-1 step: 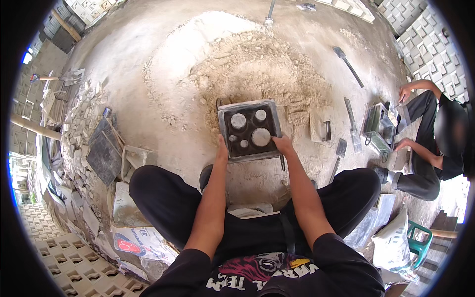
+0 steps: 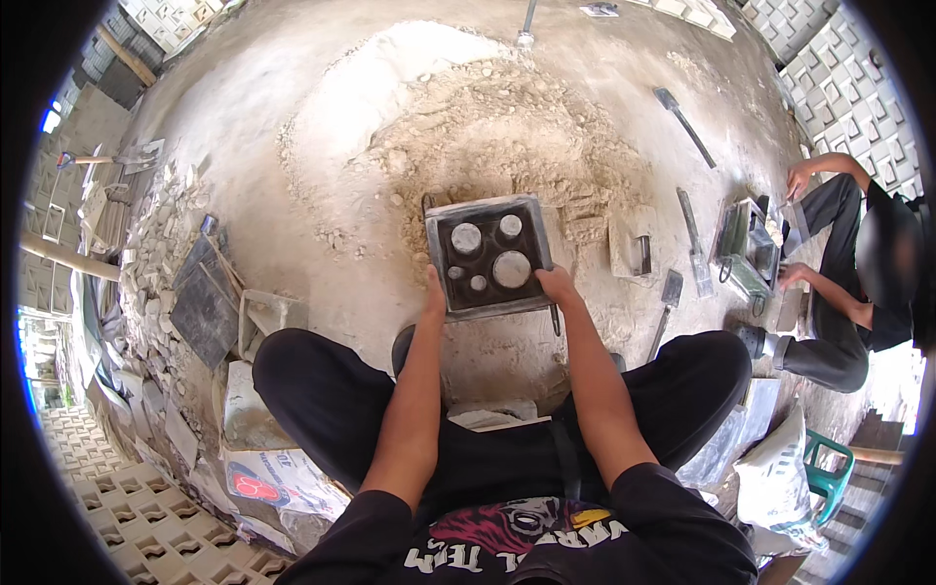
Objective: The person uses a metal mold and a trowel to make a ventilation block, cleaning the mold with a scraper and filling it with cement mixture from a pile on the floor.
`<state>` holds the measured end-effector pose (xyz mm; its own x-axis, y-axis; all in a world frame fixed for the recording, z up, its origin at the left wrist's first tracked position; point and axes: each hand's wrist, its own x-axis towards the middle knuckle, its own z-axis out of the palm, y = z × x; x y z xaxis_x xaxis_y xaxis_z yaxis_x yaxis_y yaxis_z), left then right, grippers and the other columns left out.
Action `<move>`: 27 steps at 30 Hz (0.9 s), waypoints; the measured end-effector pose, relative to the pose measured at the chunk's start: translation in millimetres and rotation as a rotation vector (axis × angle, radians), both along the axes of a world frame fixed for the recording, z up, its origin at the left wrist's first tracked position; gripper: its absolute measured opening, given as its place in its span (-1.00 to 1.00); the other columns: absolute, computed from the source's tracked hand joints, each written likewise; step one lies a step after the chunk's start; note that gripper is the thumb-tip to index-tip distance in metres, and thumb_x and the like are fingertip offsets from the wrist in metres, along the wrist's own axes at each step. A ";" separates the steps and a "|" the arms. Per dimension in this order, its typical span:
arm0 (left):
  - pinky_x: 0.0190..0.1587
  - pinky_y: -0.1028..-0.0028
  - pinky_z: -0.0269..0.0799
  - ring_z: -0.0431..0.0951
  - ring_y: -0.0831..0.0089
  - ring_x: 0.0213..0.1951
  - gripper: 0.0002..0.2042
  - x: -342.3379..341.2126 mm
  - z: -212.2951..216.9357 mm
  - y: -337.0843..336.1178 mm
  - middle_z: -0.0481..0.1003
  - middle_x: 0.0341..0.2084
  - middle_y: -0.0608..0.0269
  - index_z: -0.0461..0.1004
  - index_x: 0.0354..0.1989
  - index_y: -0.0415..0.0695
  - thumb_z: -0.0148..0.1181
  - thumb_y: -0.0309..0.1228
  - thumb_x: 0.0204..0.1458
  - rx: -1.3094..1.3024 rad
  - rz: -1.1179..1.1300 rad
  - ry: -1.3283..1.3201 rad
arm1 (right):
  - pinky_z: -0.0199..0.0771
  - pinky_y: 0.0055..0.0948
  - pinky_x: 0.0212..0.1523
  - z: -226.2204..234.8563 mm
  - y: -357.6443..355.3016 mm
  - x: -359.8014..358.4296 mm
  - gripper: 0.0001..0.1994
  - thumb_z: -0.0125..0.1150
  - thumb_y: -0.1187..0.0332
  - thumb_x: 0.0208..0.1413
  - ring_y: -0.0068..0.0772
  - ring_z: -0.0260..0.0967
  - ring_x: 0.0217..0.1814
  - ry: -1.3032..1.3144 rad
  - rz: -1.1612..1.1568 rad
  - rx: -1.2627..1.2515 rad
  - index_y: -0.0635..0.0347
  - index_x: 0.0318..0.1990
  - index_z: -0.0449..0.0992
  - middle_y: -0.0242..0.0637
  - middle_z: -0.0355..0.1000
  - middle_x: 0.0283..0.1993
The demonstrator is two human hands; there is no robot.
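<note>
A square metal mould (image 2: 487, 255) lies on the ground in front of me, at the near edge of a heap of sandy mix (image 2: 507, 127). Its dark inside carries several round grey bosses of different sizes. My left hand (image 2: 436, 292) grips the mould's near left edge. My right hand (image 2: 558, 286) holds its near right corner. I am squatting, with both forearms reaching forward between my knees.
Another person (image 2: 858, 273) crouches at the right over a second mould (image 2: 746, 249). Trowels (image 2: 692, 244) and a small float (image 2: 634, 244) lie between us. Dark panels (image 2: 205, 302) and rubble (image 2: 146, 253) line the left. A white sack (image 2: 780, 487) and green stool (image 2: 829, 468) stand at lower right.
</note>
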<state>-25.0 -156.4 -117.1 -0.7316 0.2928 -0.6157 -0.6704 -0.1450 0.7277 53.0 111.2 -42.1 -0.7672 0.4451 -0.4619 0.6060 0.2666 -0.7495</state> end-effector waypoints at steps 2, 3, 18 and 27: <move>0.43 0.34 -0.09 0.06 0.19 0.42 -0.14 -1.0 -3.5 -18.2 0.11 0.40 0.05 -0.04 0.46 -0.20 -0.43 0.31 0.23 0.087 0.012 -0.038 | 0.43 -0.19 0.04 -21.8 -2.7 -7.6 -0.48 0.16 0.18 -0.04 0.11 0.50 0.04 -0.056 0.100 0.002 0.53 -0.05 0.52 0.26 0.52 -0.10; 0.44 0.36 -0.12 0.03 0.19 0.44 -0.15 -4.0 -0.3 -14.0 0.08 0.42 0.05 -0.05 0.46 -0.21 -0.44 0.29 0.25 0.131 -0.003 -0.042 | 0.44 -0.19 0.02 -29.8 6.8 -10.1 -0.48 0.15 0.19 -0.04 0.11 0.51 0.01 -0.072 0.130 0.022 0.56 -0.07 0.52 0.27 0.53 -0.12; 0.44 0.28 -0.20 -0.07 0.17 0.46 -0.07 -4.8 20.2 25.9 -0.03 0.45 0.04 -0.07 0.46 -0.20 -0.38 0.38 0.16 -0.183 -0.244 0.086 | 0.44 -0.21 -0.22 -67.9 50.7 45.1 -0.61 0.12 0.29 -0.09 -0.17 0.53 -0.27 0.011 -0.045 -0.134 0.53 -0.22 0.56 0.01 0.54 -0.38; 0.30 0.17 0.13 0.28 -0.19 0.28 0.19 4.6 66.0 50.2 0.35 0.15 -0.40 0.26 0.22 -0.53 -0.24 0.59 -0.10 -0.741 -0.526 0.144 | 0.46 -0.30 -0.15 -44.8 56.7 59.8 -0.57 0.19 0.23 -0.04 -0.28 0.48 -0.23 0.029 -0.017 -0.020 0.41 -0.08 0.53 -0.10 0.55 -0.26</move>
